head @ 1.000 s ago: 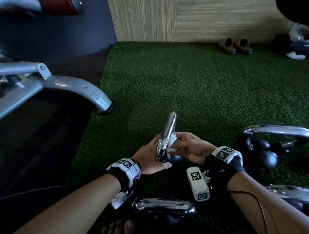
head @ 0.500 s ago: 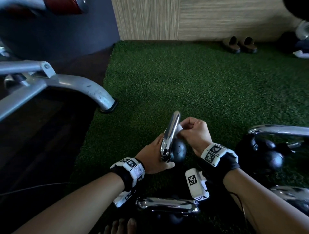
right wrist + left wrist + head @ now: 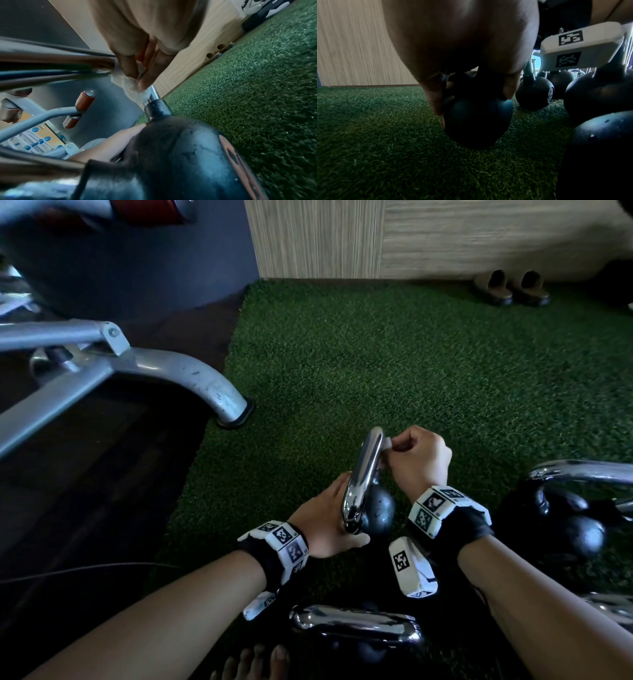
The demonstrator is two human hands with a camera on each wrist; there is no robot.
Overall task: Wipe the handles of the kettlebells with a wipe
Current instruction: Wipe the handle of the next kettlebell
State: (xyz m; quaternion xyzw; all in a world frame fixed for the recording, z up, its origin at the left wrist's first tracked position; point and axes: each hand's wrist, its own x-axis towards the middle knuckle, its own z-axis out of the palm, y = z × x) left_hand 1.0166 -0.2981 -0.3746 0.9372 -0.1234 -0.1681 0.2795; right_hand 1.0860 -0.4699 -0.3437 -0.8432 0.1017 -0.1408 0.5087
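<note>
A small black kettlebell [image 3: 378, 510] with a chrome handle [image 3: 363, 474] stands on the green turf. My left hand [image 3: 329, 518] grips the near end of that handle and the ball's top; its fingers [image 3: 435, 97] curl down beside the ball [image 3: 477, 121]. My right hand [image 3: 418, 457] pinches a white wipe [image 3: 387, 444] against the far end of the handle. In the right wrist view the wipe [image 3: 135, 86] is pressed by my fingertips [image 3: 145, 75] onto the chrome post just above the black ball [image 3: 180, 155].
More kettlebells stand near: one chrome handle [image 3: 356, 625] close to me, larger ones [image 3: 579, 508] at right. A grey machine leg [image 3: 191, 378] rests at the turf's left edge. Sandals [image 3: 510, 287] lie by the wooden wall. Toes [image 3: 253, 662] show at the bottom.
My right hand has slid the wipe up along the handle from its near, lower part to its far end. The left hand keeps its hold on the kettlebell.
</note>
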